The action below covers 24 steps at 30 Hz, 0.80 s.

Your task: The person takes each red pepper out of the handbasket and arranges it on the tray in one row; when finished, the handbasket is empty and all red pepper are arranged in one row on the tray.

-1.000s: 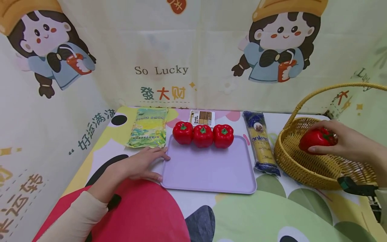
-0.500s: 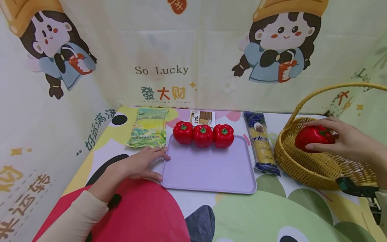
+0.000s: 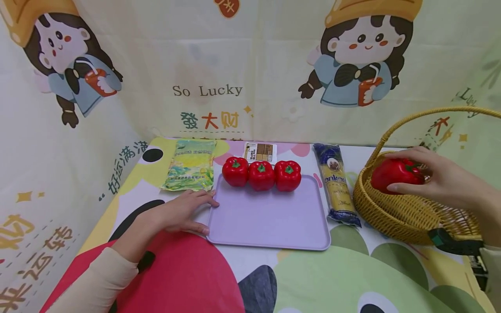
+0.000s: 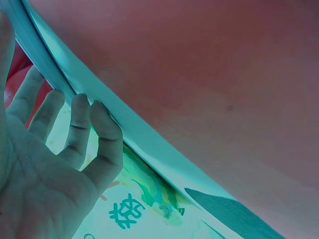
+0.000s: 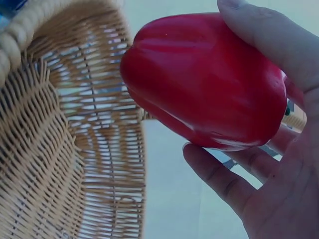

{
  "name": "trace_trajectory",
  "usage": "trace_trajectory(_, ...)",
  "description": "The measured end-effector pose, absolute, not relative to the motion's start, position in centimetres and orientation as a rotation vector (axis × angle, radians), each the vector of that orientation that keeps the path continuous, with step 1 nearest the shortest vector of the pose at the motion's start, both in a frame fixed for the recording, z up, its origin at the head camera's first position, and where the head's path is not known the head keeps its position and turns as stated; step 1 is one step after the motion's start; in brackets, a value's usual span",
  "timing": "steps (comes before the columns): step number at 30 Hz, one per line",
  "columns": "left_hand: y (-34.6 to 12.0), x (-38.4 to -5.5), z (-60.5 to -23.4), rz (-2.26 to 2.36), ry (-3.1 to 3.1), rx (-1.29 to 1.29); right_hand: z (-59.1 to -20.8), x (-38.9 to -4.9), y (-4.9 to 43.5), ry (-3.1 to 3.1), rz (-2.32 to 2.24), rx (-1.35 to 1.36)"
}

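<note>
My right hand (image 3: 446,178) grips a red bell pepper (image 3: 395,174) between thumb and fingers, over the wicker basket (image 3: 377,219). The right wrist view shows the pepper (image 5: 199,79) lying sideways in the grasp, stem end toward the palm, beside the basket's woven wall (image 5: 107,164). With fingers spread, my left hand (image 3: 184,213) touches the left edge of a lilac tray (image 3: 270,221). In the left wrist view its fingertips lie along the tray's rim (image 4: 55,74). Three more red bell peppers (image 3: 261,175) stand in a row along the tray's back edge.
Left of the tray lies a yellow-green food packet (image 3: 189,165). A pasta pack (image 3: 337,184) lies between the tray and the basket. Behind the peppers is a small labelled packet (image 3: 260,152). The basket's tall handle (image 3: 420,116) arches over its right side.
My right hand has shifted left with the bell pepper, toward the basket's left rim. The left hand and the three peppers on the tray stay in place.
</note>
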<state>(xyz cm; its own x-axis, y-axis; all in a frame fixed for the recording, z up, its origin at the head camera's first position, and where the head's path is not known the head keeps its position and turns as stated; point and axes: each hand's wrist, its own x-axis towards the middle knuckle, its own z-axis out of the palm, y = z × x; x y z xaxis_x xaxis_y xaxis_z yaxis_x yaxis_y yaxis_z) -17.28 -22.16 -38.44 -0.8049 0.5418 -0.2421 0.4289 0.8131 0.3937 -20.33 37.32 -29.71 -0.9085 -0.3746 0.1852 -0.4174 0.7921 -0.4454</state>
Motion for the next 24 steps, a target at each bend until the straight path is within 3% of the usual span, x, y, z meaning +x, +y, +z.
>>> trace_trajectory(24,-22.4,-17.5,-39.0,0.452,2.653,0.705,-29.0,-20.3,32.7,-2.795,0.777,0.821)
